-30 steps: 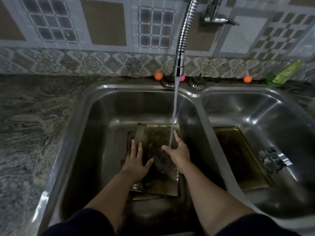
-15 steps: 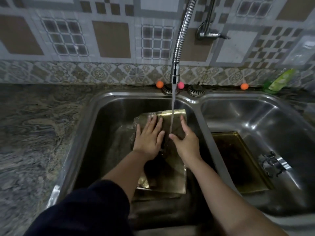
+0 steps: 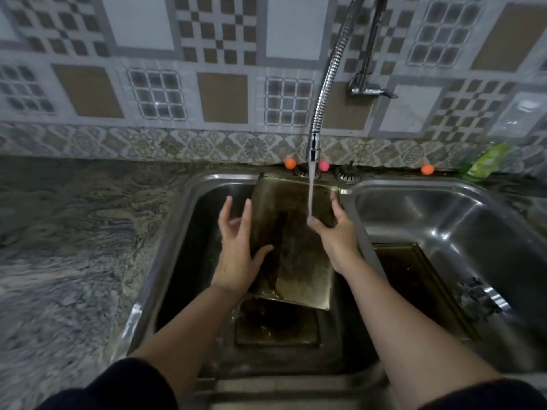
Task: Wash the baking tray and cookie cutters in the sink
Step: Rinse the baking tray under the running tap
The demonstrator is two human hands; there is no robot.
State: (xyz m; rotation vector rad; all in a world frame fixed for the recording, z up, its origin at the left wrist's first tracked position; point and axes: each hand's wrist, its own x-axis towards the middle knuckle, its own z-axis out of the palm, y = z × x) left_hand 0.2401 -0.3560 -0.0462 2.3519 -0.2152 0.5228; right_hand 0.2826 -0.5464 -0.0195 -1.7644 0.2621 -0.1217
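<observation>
Since half a second ago the baking tray (image 3: pixel 291 232) has come up off the floor of the left basin (image 3: pixel 189 261); it now stands tilted, far edge level with the sink's back rim, near edge low. Left hand (image 3: pixel 236 250) has shifted from lying flat on the tray to its left edge: thumb on the face, fingers straight behind, gripping lightly. Right hand (image 3: pixel 337 235) holds the right edge, thumb across the face, fingers behind and hidden. Water stream (image 3: pixel 310 196) from the flexible faucet (image 3: pixel 325 84) lands at the right thumb. A second tray (image 3: pixel 276 324) lies flat under the raised one, near end exposed. The raised tray's right edge runs close to the divider between basins; open room remains to its left. In the right basin (image 3: pixel 444 220) a third tray (image 3: pixel 414 285) lies flat, with a metal piece (image 3: pixel 479 297) beside it, too blurred to identify. Dark sleeves (image 3: pixel 124 386) cut off at bottom. Granite counter (image 3: pixel 74 247) at left.
</observation>
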